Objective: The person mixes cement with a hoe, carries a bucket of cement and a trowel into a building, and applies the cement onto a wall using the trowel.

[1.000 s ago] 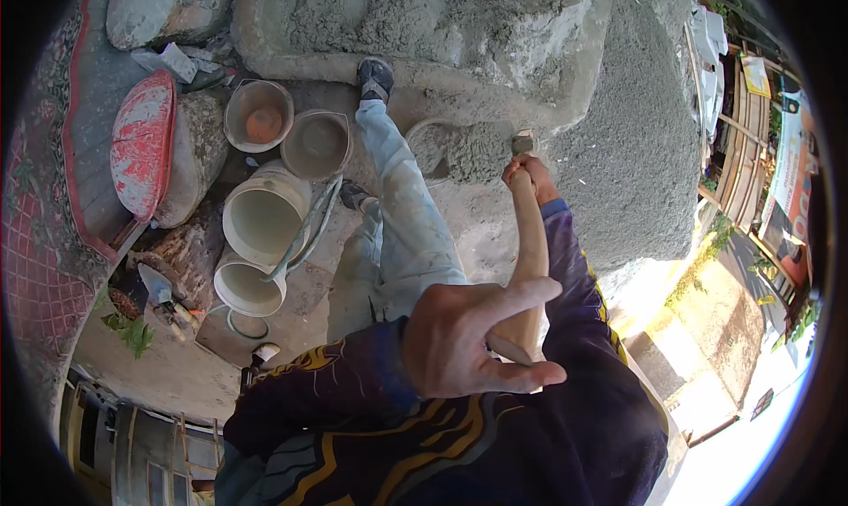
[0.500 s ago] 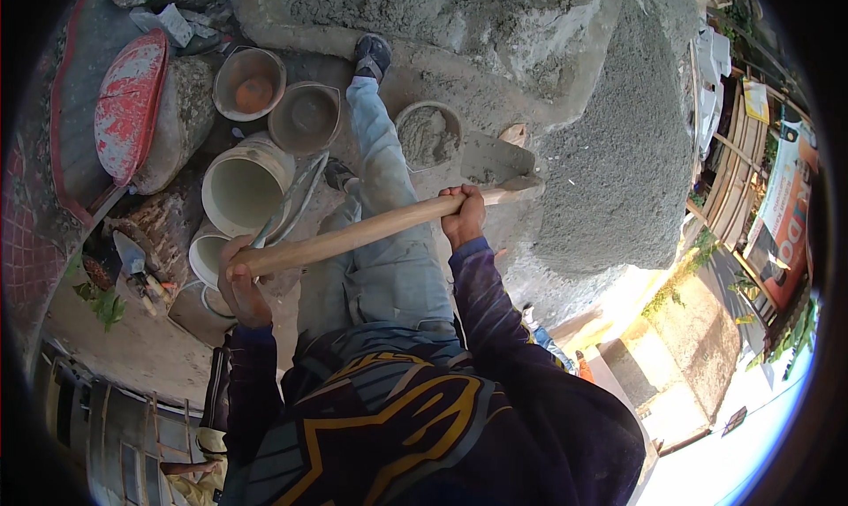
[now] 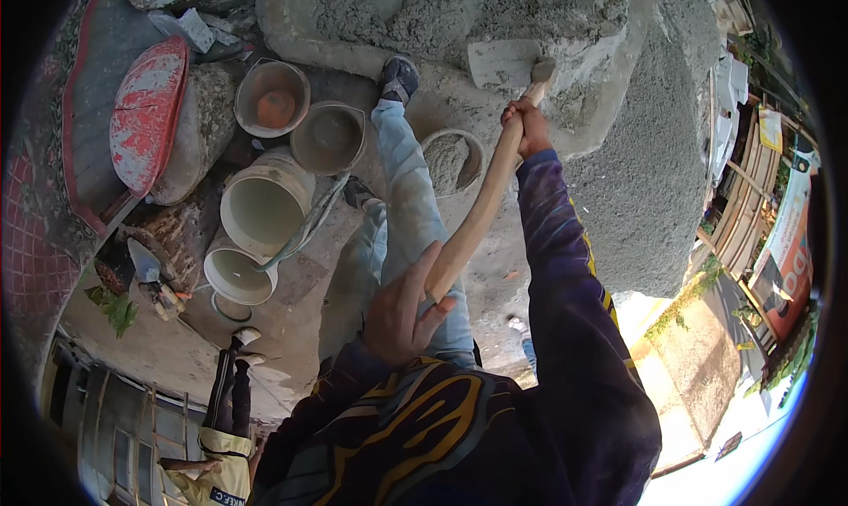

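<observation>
A hoe with a long, slightly curved wooden handle (image 3: 481, 207) slants up and to the right in front of me. Its flat grey blade (image 3: 503, 64), caked with cement, rests at the edge of the wet concrete mix (image 3: 415, 20). My right hand (image 3: 527, 126) is wrapped round the handle close to the blade. At the near end, the handle's butt lies between the thumb and the fairly straight fingers of my left hand (image 3: 397, 319), which grips it loosely. A bucket of mix (image 3: 452, 163) stands just left of the handle.
Two open buckets (image 3: 272, 98) (image 3: 328, 138) and two pale tubs (image 3: 265, 213) (image 3: 240, 275) with a hose (image 3: 309, 226) are at left. Beyond are a red-and-white wheelbarrow tray (image 3: 150, 116) and a trowel (image 3: 144, 260). A sand heap (image 3: 636, 215) rises at right; another person (image 3: 225, 462) stands lower left.
The hoe has swung from nearly level to steeply slanted, its blade moving up from beside the bucket to the mix. My left hand has moved right, toward my body; my right hand went up.
</observation>
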Demonstrator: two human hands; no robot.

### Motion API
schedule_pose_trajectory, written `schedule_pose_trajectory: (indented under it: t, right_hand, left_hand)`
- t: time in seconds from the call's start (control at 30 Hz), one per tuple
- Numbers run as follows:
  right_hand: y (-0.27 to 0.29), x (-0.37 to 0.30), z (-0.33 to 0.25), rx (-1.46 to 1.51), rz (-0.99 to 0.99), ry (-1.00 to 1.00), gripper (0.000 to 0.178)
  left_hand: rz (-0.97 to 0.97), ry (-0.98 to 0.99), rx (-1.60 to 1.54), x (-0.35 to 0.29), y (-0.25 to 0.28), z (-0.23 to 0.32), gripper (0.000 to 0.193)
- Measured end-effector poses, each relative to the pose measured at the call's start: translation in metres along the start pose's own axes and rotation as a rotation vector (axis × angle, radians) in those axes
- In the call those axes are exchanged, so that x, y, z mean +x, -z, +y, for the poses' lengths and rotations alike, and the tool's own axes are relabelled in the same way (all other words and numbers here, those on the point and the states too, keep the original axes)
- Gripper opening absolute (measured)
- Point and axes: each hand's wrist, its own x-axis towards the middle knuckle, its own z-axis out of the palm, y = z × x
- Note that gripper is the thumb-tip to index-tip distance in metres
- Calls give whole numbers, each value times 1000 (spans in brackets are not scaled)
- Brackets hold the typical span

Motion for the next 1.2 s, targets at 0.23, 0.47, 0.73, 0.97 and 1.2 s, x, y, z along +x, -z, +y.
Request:
schedule_pose_trajectory:
  t: [0.23, 0.47, 0.73, 0.97, 1.2]
  right_hand:
    - [-5, 55, -119, -1072, -171, 165, 44]
    - [-7, -59, -140, -1508, 332, 1421, 39]
    - [162, -36, 208, -445, 266, 97, 16]
    - [240, 95, 414, 276, 384, -439, 31]
    - [225, 84, 359, 721, 472, -184, 28]
  left_hand:
    - [78, 455, -41, -54, 13, -86, 38]
    - [231, 642, 236, -163, 43, -196, 28]
    - [14, 568, 625, -213, -44, -253, 24]
    - [234, 654, 662, -230, -84, -275, 24]
    - [232, 668, 504, -240, -121, -276, 21]
